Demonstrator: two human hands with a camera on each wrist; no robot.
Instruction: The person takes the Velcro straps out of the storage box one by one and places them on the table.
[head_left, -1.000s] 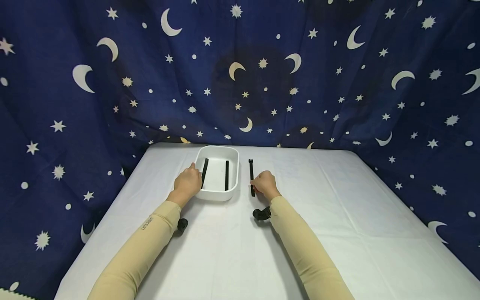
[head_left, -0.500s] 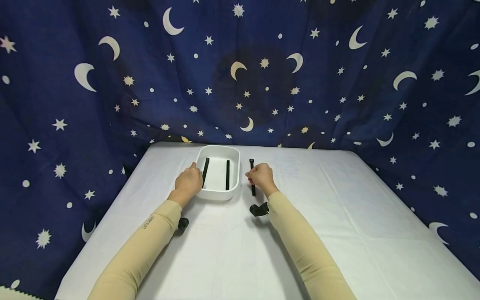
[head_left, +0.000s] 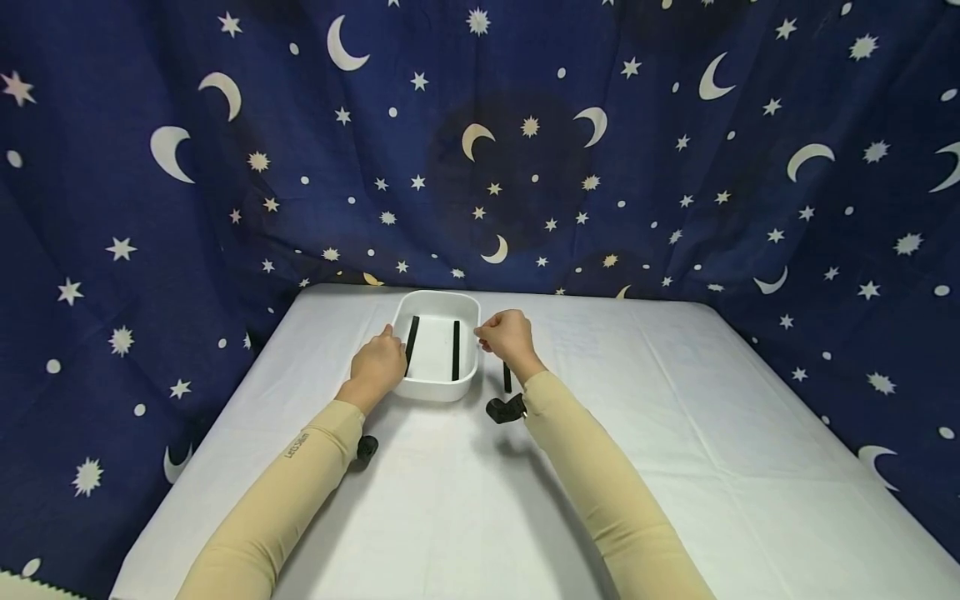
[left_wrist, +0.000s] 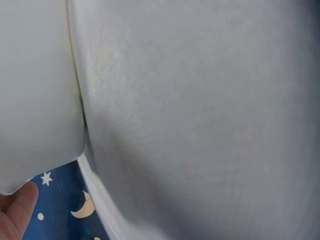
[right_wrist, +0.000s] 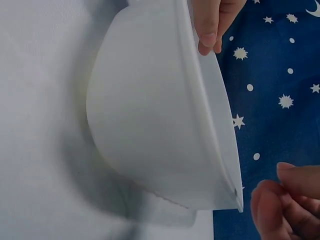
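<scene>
At the left side of the white box [head_left: 432,389], my left hand [head_left: 377,364] grips the rim; in the right wrist view, this hand's fingers [right_wrist: 207,35] hang over the rim's inside. Two narrow black strips, a left one [head_left: 412,343] and a right one [head_left: 456,350], lie apart and lengthwise inside the box. Just off the box's right rim is my right hand [head_left: 510,335], its fingers loosely bent with nothing visible in them. Under that hand lies another black strip [head_left: 507,379] on the table; only its near end shows, the rest is hidden.
A white cloth covers the table [head_left: 450,517]. Behind it hangs a dark blue curtain [head_left: 675,233] with moons and stars. Black wrist cameras, a left one [head_left: 367,448] and a right one [head_left: 504,409], stick out beneath the forearms.
My right hand has moved left and away from me, from the near part of the loose strip to the box's right rim. That strip stays on the table. My left hand keeps its hold.
</scene>
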